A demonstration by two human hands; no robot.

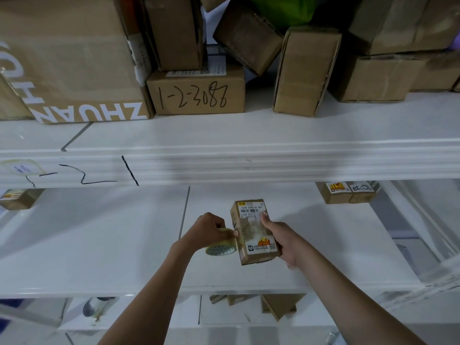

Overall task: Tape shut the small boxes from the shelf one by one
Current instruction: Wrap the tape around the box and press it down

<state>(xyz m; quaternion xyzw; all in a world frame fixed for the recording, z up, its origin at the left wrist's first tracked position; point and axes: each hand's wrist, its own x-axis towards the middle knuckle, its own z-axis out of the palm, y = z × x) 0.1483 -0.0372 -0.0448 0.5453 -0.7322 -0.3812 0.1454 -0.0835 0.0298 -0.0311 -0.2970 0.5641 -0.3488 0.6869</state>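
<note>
Step in hand: taping one box. We hold the small brown cardboard box w/ printed labels (254, 232) over the near white shelf board (99, 245), centre-right. Our right hand (281, 239) grasps its right side, thumb across the top face. Our left hand (211, 231) curls round the clear packing-tape roll (220, 245), fingertips at the box's left edge. Next, prob.: draw tape across the top, press flat, tear.
</note>
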